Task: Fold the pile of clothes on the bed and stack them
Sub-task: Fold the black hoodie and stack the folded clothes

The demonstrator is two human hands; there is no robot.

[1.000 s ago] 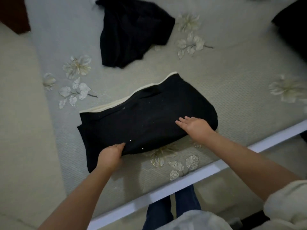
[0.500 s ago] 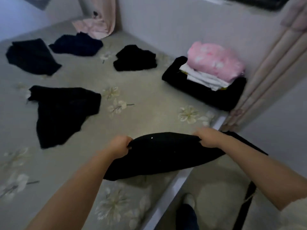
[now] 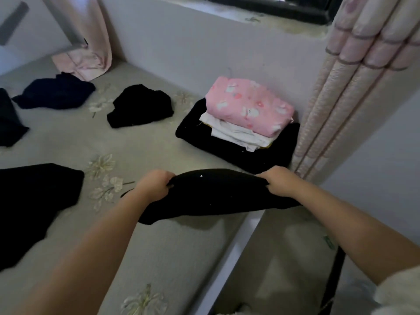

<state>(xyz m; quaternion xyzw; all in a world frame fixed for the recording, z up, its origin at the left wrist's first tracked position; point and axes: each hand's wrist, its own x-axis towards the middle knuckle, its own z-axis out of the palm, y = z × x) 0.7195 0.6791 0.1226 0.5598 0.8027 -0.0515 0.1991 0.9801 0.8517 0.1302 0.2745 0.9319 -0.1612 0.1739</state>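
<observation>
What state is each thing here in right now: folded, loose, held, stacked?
Black garment in the hands: folded, held up above the bed.
Left hand: grips the garment's left end.
Right hand: grips its right end.
Stack by the wall: folded, pink piece on top.
Black clothes near the middle: loose, unfolded.
Dark blue clothes: loose, unfolded.
Black clothes at left: spread out, unfolded.

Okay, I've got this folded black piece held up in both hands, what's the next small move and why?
Probably carry the folded black garment forward and right and lay it on the pink bundle topping the stack. Left hand and right hand each grip an end, it hangs clear of the bed, and that stack sits just beyond it by the wall.
</observation>
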